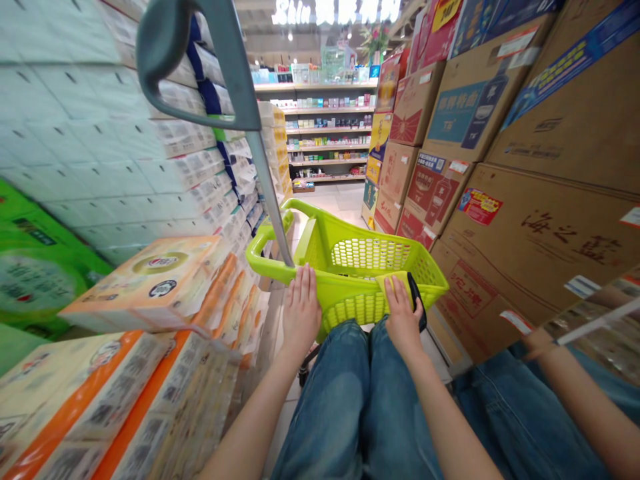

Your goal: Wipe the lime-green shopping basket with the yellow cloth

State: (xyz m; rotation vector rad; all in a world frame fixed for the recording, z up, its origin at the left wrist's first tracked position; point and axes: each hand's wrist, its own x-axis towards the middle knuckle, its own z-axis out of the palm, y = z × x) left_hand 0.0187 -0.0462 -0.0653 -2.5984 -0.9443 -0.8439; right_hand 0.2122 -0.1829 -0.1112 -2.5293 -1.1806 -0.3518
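Note:
A lime-green shopping basket on wheels stands in front of my knees, with lattice sides and a long grey pull handle rising at its left. My left hand lies on the basket's near rim beside the foot of that handle, fingers stretched out and holding nothing. Over the near rim further right, my right hand presses a yellow cloth with a black edge; the thumb is against the black part. The lower basket is partly hidden by my knees.
Packs of tissue paper are piled close on the left. Stacked cardboard cartons form a wall on the right, with a reflective surface below mirroring an arm and jeans. Stocked shelves stand across the aisle's far end.

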